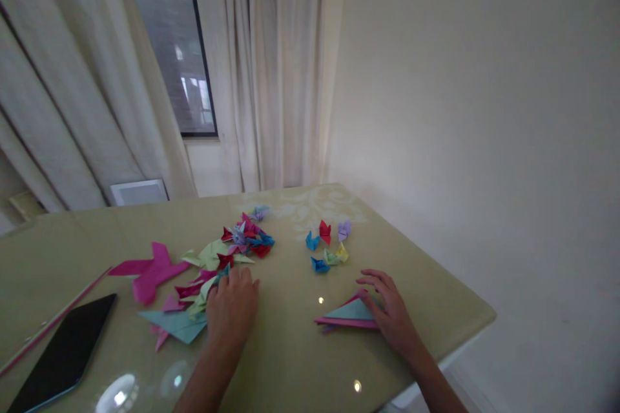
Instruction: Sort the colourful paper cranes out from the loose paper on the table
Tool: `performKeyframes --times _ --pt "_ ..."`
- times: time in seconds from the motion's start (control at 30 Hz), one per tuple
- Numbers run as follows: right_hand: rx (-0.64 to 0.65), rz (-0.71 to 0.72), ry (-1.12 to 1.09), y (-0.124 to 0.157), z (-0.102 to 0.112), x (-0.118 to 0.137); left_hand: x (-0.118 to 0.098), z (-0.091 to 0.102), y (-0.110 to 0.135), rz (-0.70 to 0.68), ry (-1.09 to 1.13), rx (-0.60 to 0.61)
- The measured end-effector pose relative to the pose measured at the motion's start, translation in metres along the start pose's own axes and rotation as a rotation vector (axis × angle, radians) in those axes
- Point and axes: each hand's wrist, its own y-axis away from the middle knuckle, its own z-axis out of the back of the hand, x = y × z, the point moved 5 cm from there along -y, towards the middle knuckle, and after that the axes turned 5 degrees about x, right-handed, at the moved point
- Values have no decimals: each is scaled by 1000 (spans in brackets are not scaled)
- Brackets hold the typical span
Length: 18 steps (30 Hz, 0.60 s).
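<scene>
My left hand [232, 307] rests on the table at the edge of a heap of folded coloured paper pieces [227, 257], its fingers curled down onto the scraps; what they grip, if anything, is hidden. My right hand [387, 310] lies flat with fingers spread on a small stack of triangular paper sheets [346, 315], pink below and pale blue on top. A cluster of small folded figures [328, 245] in blue, red, purple, yellow and green sits just beyond the right hand.
The pale green table [290, 361] ends at a right edge [465, 335] close to my right hand. A dark phone [65, 355] lies at the front left beside a pink paper strip [53, 319]. Curtains and a window stand behind.
</scene>
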Motion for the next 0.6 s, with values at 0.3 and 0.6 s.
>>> performKeyframes --times 0.3,0.6 --pt "-197 239 203 13 -3 45 -32 -29 -1 -305 254 62" --pt "420 379 47 -47 -83 130 -39 -8 24 -557 955 -452"
